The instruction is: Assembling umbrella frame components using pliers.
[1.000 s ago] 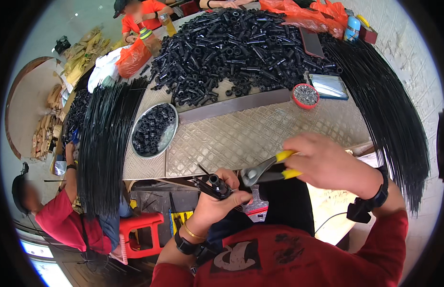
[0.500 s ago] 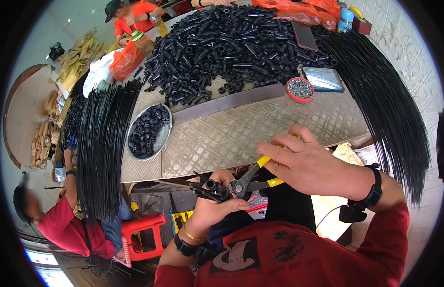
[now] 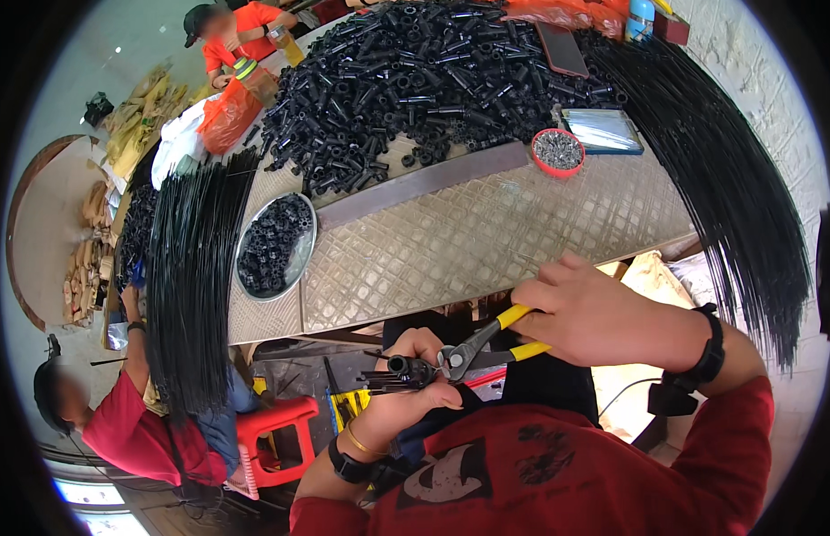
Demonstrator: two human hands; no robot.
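Pliers (image 3: 480,341) near table edge (image 3: 388,313); broad tabletop (image 3: 415,241) beyond.

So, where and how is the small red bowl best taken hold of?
Probably by the near rim of the red bowl, coming from the person's side: the blue-edged tray crowds its right, the dark bar its left. It stands upright holding loose silvery bits, so lift level.

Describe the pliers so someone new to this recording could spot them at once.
Start at the big table. By its near edge, the right hand holds the pliers, their head at the left hand. Two yellow grips set them apart from the black part held there.
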